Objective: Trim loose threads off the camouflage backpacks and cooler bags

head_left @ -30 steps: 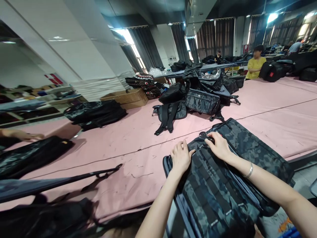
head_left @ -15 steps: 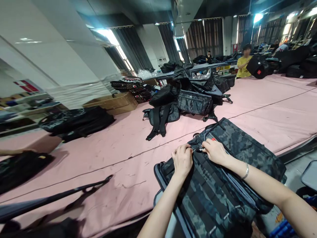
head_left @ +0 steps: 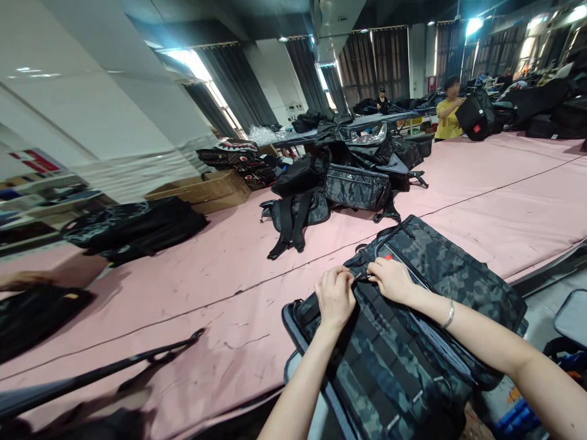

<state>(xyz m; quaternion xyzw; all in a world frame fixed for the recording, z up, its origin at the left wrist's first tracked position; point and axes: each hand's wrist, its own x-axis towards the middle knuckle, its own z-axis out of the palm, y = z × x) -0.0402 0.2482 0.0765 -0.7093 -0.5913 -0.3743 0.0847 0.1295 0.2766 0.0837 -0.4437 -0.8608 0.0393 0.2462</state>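
A dark camouflage backpack [head_left: 389,360] lies in front of me at the table's edge, its zipped sides partly open. My left hand [head_left: 335,296] is closed at the top of its front panel, fingertips pinching the fabric edge; any thread there is too small to make out. Close beside it, my right hand [head_left: 392,280] is closed on a small metal-tipped tool that looks like thread snips [head_left: 364,277]. Most of that tool is hidden in the fingers. Something red shows just behind the right hand. Another camouflage bag section [head_left: 463,263] lies to the right, under my right forearm.
Camouflage bags [head_left: 358,186] are heaped across the pink-covered table [head_left: 238,330]. A cardboard box [head_left: 206,189] and black bags [head_left: 137,226] stand left. At the far left, another person's hand [head_left: 22,280] touches a black bag. A person in yellow [head_left: 447,119] handles a black bag far right.
The view has shifted slightly. Both my hands stay close together at the same spot on the backpack, with only small finger movement.
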